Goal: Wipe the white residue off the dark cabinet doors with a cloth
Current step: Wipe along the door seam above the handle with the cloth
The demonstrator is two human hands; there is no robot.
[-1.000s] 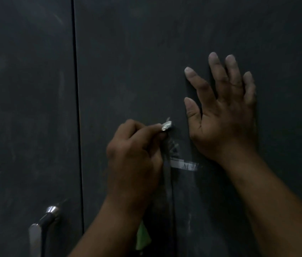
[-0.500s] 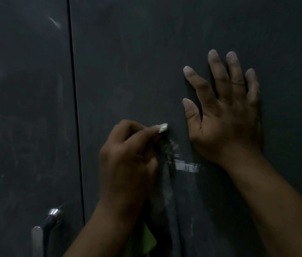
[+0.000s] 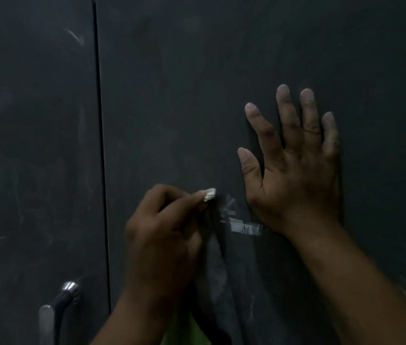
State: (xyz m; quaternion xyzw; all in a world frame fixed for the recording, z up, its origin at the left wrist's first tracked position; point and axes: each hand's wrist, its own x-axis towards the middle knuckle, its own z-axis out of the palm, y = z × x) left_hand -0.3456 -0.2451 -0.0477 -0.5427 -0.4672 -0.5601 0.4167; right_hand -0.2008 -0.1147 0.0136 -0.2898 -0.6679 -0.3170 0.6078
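Left hand [image 3: 164, 235] pinches dark cloth [image 3: 218, 275], apparently; right hand [image 3: 294, 175] flat, open, on door [image 3: 197, 95].

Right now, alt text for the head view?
A left hand pinches a dark cloth against a dark cabinet door beside a white residue patch, while the right hand lies flat on the door. A metal handle sits lower left.
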